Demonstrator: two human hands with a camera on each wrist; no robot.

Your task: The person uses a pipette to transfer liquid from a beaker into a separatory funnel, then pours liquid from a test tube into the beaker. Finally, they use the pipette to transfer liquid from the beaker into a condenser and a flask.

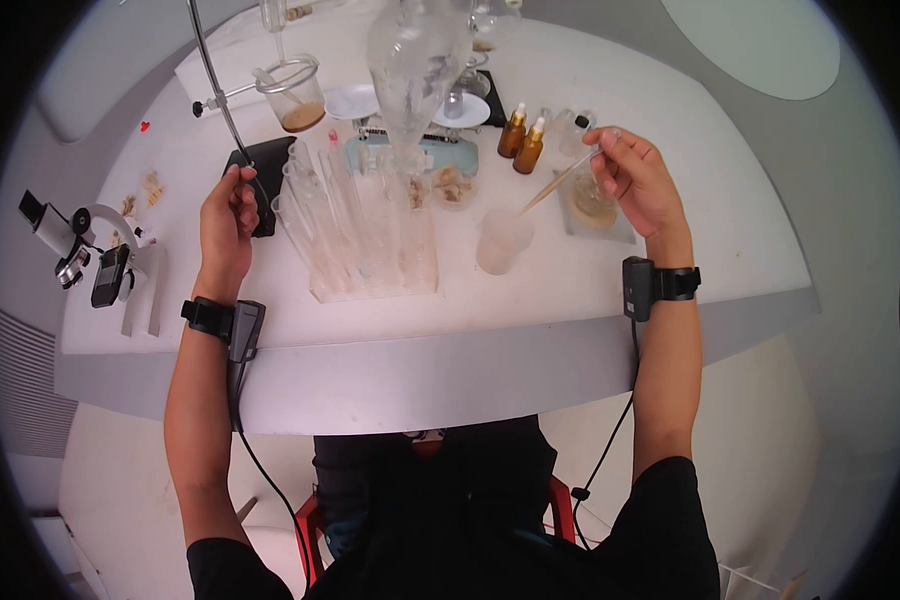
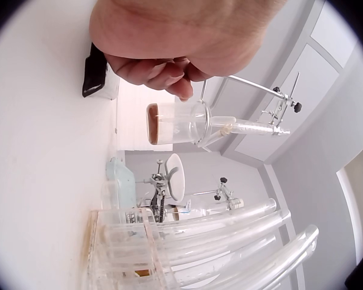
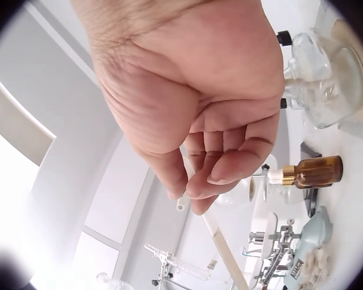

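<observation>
My right hand (image 1: 642, 180) pinches the upper end of a thin tube (image 1: 550, 190) between thumb and fingers. The tube slants down to the left, its lower end by the rim of a translucent cup (image 1: 504, 242). In the right wrist view, the fingers of my right hand (image 3: 199, 115) hold the tube (image 3: 227, 257), which is tan lower down. My left hand (image 1: 228, 225) is loosely curled beside a metal stand's rod (image 1: 213, 75), left of the test tube rack (image 1: 375, 290). No held object shows in my left hand (image 2: 181, 42) in the left wrist view.
A ringed beaker with brown liquid (image 1: 303, 118), a balance (image 1: 460, 153), amber dropper bottles (image 1: 528, 150) and a large glass vessel (image 1: 410, 60) stand behind. A flask (image 1: 592, 205) sits near my right hand. A microscope (image 1: 100, 245) is at far left.
</observation>
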